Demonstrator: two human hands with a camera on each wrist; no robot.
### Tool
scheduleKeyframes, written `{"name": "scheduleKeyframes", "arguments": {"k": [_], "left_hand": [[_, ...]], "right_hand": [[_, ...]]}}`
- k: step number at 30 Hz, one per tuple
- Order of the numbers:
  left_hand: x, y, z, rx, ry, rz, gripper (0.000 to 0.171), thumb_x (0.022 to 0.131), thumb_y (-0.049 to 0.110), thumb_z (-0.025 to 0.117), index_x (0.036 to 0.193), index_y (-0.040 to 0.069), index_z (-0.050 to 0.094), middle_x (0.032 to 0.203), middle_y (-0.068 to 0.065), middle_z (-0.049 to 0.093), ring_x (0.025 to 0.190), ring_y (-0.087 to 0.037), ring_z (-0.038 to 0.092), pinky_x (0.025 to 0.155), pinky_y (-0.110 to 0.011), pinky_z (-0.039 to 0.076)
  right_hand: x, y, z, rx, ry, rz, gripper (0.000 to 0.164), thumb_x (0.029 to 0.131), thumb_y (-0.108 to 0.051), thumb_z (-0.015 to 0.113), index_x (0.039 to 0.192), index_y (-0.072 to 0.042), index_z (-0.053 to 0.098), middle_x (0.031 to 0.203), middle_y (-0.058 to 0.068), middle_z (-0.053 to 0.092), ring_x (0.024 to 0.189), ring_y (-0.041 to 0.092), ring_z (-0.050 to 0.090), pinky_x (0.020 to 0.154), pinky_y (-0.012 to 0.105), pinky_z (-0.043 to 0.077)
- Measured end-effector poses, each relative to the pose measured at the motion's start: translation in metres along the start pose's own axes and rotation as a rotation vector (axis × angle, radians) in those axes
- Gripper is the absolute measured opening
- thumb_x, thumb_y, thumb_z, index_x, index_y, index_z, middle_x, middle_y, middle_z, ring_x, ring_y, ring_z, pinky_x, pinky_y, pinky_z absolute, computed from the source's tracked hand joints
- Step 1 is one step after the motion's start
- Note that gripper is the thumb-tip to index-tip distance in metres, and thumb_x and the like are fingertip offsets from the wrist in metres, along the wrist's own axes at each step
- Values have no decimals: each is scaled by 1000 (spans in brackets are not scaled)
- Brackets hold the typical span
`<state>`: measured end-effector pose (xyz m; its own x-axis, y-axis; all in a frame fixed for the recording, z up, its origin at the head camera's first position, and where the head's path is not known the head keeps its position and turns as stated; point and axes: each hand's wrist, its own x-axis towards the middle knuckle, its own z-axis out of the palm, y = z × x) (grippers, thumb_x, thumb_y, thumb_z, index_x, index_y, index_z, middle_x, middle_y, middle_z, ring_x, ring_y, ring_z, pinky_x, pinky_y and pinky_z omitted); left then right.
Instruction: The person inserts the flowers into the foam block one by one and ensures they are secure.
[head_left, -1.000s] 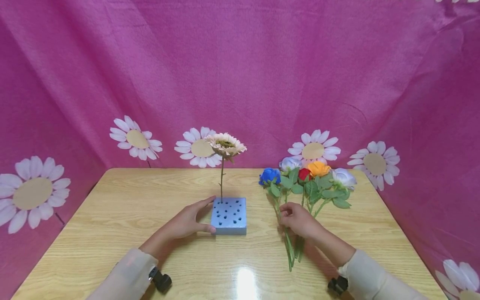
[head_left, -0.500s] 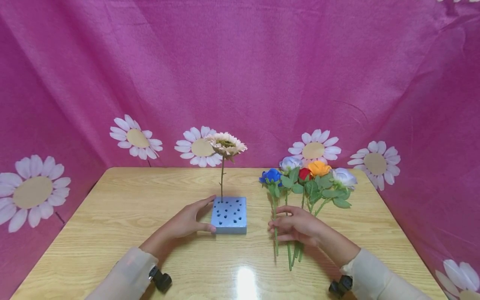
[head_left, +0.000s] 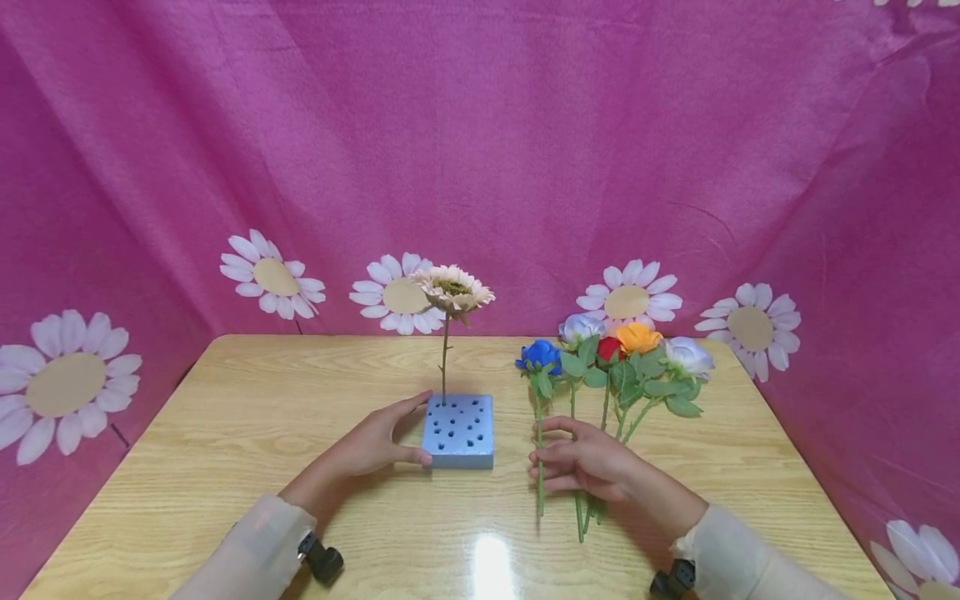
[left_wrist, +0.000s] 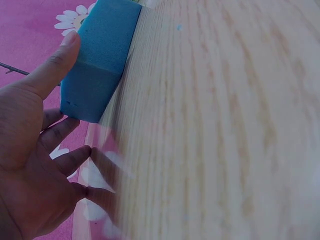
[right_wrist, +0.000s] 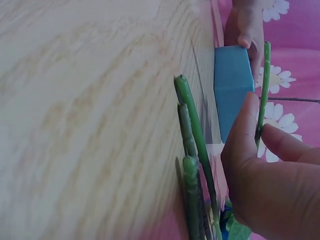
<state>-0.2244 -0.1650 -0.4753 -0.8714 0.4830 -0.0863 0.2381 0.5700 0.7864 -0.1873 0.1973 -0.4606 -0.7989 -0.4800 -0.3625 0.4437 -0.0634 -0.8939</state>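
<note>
My left hand (head_left: 375, 440) holds the left side of a light blue foam block (head_left: 457, 460), thumb at its near corner and index finger at the far one. In the left wrist view, the thumb lies along the block (left_wrist: 100, 60) while the other fingers spread beside it. Upright in a back-left hole of the block stands a pale pink daisy-like flower (head_left: 452, 290) on a brown stem. My right hand (head_left: 588, 460) pinches the green stem of a blue rose (head_left: 538, 356), its bloom pointing away. The stem (right_wrist: 265, 85) shows between thumb and finger in the right wrist view.
Right of the blue rose lie several more artificial flowers: an orange one (head_left: 638, 337), a red one (head_left: 609, 348) and pale lilac ones (head_left: 688, 357). Their stems (head_left: 578, 508) run under my right hand. A pink curtain (head_left: 480, 167) printed with daisies surrounds the wooden table (head_left: 300, 367).
The right hand has drawn the blue rose's stem left, apart from the other stems, and it now stands straighter. The left hand and foam block have stayed in place.
</note>
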Motion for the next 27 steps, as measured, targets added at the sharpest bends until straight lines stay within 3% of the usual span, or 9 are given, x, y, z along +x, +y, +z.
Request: {"name": "scheduleKeyframes", "arguments": {"k": [15,27], "left_hand": [[0,1,1,-4,-4,6,105,81,41,88,165,20,28,165,-8,39,156,-33,25,124,-61,20],[0,0,2,-12,2,10,105,81,40,88,164,20,29,164,-9,40,156,-35,26,123,-63,20]], "right_hand": [[2,3,3,-3,17,-14,50,101,-1,61,145,5,38,101,14,71,91,24,74,79,37,64],[4,3,6,-13,30,-35,44,99,0,64,137,0,42,97,15,74,88,25,75,77,40,64]]}}
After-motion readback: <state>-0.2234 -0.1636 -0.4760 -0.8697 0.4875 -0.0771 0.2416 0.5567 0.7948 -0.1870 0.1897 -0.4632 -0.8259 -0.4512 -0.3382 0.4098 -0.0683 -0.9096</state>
